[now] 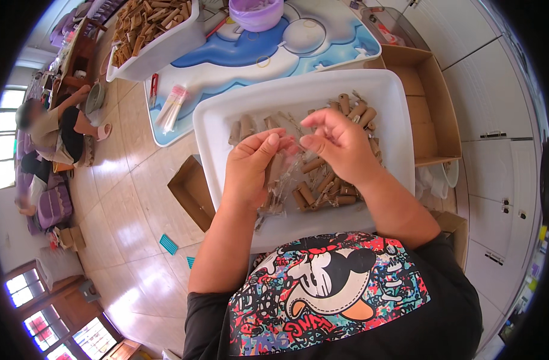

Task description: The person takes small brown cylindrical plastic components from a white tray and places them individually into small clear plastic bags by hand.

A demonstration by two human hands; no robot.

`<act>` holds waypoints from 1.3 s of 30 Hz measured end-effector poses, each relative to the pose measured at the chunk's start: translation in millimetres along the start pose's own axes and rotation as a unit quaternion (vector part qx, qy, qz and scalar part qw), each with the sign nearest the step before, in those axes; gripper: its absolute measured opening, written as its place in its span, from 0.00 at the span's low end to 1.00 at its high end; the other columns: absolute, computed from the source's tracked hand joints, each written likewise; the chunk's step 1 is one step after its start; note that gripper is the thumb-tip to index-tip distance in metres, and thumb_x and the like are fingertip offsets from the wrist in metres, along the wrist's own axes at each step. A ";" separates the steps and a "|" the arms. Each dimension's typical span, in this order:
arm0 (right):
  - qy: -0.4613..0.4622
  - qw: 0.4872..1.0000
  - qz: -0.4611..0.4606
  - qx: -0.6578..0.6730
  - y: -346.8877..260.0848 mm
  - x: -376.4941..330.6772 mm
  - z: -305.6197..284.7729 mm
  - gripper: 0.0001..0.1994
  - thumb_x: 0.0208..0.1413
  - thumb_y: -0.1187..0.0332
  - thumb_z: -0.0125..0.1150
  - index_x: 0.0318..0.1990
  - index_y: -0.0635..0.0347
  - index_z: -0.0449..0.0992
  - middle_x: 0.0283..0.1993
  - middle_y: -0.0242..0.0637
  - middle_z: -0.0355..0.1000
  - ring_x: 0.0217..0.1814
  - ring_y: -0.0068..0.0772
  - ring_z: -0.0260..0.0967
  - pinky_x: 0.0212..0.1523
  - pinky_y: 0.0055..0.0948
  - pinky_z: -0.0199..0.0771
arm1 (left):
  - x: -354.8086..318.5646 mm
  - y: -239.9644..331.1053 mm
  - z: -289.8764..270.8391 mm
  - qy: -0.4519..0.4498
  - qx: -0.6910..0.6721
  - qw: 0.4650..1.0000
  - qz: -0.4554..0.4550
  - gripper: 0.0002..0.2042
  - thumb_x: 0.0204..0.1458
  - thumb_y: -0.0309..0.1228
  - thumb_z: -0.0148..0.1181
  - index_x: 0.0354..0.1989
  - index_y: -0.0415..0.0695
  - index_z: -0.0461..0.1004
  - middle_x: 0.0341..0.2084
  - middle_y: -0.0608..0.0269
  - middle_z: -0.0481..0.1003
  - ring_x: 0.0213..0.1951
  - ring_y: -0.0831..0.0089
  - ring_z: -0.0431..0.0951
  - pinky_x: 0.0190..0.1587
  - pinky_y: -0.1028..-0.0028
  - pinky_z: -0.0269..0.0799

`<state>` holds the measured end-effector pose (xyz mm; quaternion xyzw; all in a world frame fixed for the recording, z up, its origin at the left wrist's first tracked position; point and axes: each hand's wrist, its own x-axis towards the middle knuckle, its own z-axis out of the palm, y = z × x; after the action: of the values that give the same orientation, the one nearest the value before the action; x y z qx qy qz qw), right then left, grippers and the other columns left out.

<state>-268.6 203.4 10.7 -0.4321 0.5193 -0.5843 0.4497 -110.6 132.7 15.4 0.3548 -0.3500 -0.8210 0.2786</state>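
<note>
- Pinched seemingly clear plastic [291, 165] in the left hand [247, 162] above the white tub [205, 123], probably for steadiness.
- Held the right hand [341, 147] loosely curled above the tub, with thumb and forefinger parted, apparently gripping nothing.
- Had brown tubes [305, 192] loose inside the tub, likely for containment by its raised walls.
- Had a bin [169, 55] beyond the tub's far-left corner, perhaps for easy reach.

the left hand [250, 162] and right hand [343, 144] partly hid the brown tubes [313, 165]; anything between the left fingers [273, 140] was too fine to tell. the top edge cut off the purple bowl [256, 18] and heaped bin [166, 55].
</note>
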 end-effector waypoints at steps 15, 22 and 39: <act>-0.012 0.995 0.094 0.012 -6.0 1.3 8.6 0.04 0.53 0.70 0.56 0.34 0.61 0.71 0.26 0.22 0.66 0.25 0.09 0.57 0.25 0.13 0.59 | -3.1 -1.8 9.7 0.069 -0.074 0.991 0.087 0.12 0.55 0.31 0.52 0.42 0.33 0.68 0.38 0.54 0.72 0.40 0.72 0.73 0.37 0.76 0.72; 0.002 0.996 0.084 -0.003 -5.1 2.1 5.0 0.05 0.54 0.70 0.56 0.34 0.63 0.72 0.24 0.22 0.65 0.24 0.09 0.56 0.24 0.13 0.57 | -2.1 -7.0 -0.5 0.057 -0.029 0.997 0.032 0.07 0.53 0.27 0.53 0.36 0.35 0.70 0.31 0.61 0.74 0.31 0.79 0.73 0.32 0.80 0.69; -0.016 0.998 0.054 -0.026 -2.6 4.2 -7.9 0.05 0.51 0.73 0.57 0.33 0.65 0.74 0.27 0.31 0.71 0.28 0.15 0.63 0.29 0.18 0.64 | -2.6 -0.1 9.2 0.062 0.083 0.992 0.071 0.07 0.51 0.24 0.56 0.37 0.35 0.71 0.34 0.58 0.76 0.32 0.81 0.73 0.36 0.83 0.69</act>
<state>-277.4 201.3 12.8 -0.4240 0.5501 -0.5384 0.4771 -116.2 138.1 20.9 0.4009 -0.4236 -0.7437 0.3267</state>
